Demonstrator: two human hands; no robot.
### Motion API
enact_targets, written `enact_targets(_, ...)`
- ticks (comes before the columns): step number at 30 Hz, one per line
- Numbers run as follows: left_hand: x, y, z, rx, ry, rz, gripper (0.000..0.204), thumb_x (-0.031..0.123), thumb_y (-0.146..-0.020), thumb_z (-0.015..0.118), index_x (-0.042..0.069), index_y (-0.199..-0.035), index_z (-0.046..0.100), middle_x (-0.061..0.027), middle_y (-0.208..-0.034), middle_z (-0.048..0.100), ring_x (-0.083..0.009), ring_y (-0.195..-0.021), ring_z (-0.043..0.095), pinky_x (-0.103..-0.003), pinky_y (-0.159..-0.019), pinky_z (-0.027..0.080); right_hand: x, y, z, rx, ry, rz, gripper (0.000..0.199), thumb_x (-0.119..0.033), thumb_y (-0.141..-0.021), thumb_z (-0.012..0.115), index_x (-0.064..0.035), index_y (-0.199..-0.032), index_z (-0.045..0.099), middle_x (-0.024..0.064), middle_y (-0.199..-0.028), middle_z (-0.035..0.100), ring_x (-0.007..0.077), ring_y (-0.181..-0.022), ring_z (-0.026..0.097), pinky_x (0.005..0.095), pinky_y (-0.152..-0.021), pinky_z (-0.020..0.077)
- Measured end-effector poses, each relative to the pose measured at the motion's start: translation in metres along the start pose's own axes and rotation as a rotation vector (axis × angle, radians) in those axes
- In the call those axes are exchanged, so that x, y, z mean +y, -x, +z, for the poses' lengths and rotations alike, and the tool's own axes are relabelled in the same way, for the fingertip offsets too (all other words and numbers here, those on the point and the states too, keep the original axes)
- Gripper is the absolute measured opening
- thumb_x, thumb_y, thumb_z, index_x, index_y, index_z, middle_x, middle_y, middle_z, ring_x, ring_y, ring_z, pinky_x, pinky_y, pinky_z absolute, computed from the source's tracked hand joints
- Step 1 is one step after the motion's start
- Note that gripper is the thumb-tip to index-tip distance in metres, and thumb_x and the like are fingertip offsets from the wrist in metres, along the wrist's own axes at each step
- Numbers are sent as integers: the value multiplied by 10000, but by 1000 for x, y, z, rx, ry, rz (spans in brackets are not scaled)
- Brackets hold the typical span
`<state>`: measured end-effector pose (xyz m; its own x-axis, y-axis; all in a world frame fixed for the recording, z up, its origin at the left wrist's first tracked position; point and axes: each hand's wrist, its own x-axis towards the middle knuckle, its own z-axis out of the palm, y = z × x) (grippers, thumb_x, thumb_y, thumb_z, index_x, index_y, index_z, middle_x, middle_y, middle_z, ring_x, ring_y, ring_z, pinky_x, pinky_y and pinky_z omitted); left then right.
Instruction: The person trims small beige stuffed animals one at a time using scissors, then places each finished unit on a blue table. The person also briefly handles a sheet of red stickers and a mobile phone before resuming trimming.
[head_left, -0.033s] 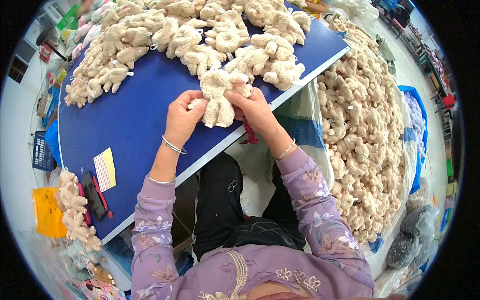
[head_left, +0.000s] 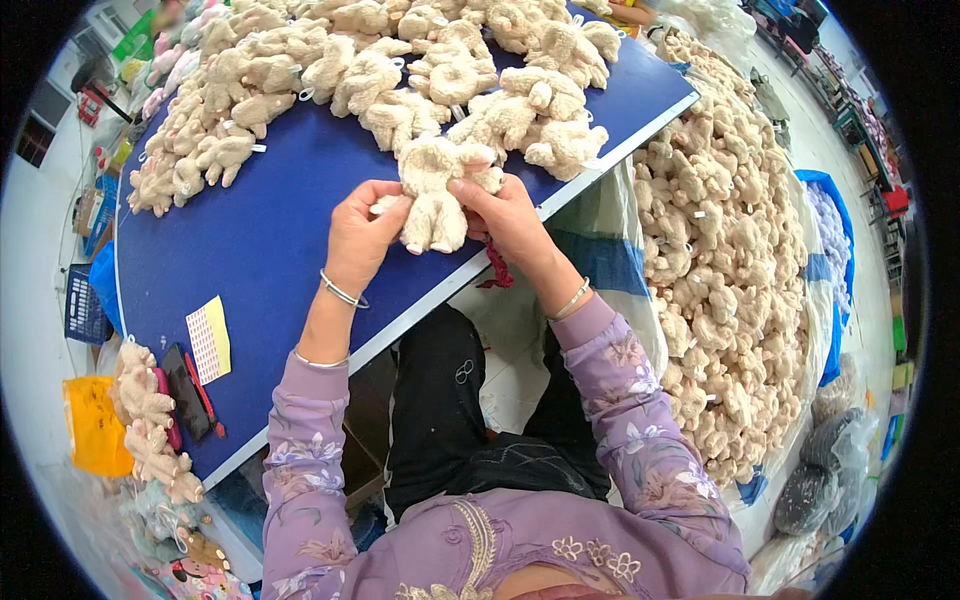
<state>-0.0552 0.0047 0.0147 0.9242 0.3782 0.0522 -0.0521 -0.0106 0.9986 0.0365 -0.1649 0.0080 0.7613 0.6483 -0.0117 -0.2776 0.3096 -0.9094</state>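
Observation:
A small cream plush toy [head_left: 436, 200] hangs upright between my hands, over the front edge of the blue table [head_left: 265, 240]. My left hand [head_left: 362, 235] is closed on a limb at its left side. My right hand [head_left: 506, 215] grips the other side, with the thumb across the toy's body. Just beyond my hands lies a heap of similar cream plush toys [head_left: 400, 118], several with white tags or loops. A dark red strip of cloth [head_left: 498, 266] dangles beneath my right hand.
A large open sack [head_left: 648, 290] full of cream plush toys [head_left: 735, 270] stands at my right. On the table's left part lie a sticker sheet [head_left: 209, 340], a dark phone [head_left: 185, 392] and a red pen [head_left: 204, 385]. A blue basket [head_left: 86, 303] is at the far left.

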Motion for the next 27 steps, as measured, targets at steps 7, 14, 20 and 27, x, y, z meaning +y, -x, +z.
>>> enact_targets(7,7,-3,-2,127,18,102,139,125,-884,675,22,-972,645,24,-703,593,-8,-542,479,-159,-445,350,-3,0,7,130,-42,-23,173,-196,-865,657,-66,-770,593,-32,-638,511,41,-487,405,211,-438,291)
enact_targets(14,9,-2,0,181,129,189,171,166,-912,649,-2,-937,629,-4,-620,561,-31,-449,450,-177,-396,342,-4,0,4,139,-37,-70,195,-217,-862,668,-53,-779,602,-2,-671,552,52,-487,422,204,-435,308)
enact_targets(20,7,0,-6,205,205,157,191,211,-912,659,35,-858,606,-17,-625,570,-41,-453,461,-178,-400,346,-1,0,10,109,-41,-91,251,-254,-875,677,-45,-748,615,-11,-641,547,47,-475,414,216,-426,302)
enact_targets(27,3,-5,-7,162,369,216,312,339,-967,552,32,-991,601,-51,-712,626,-68,-512,513,-194,-448,398,-44,11,6,182,34,-244,206,-229,-885,661,-79,-760,595,-36,-575,481,62,-482,424,225,-436,310)
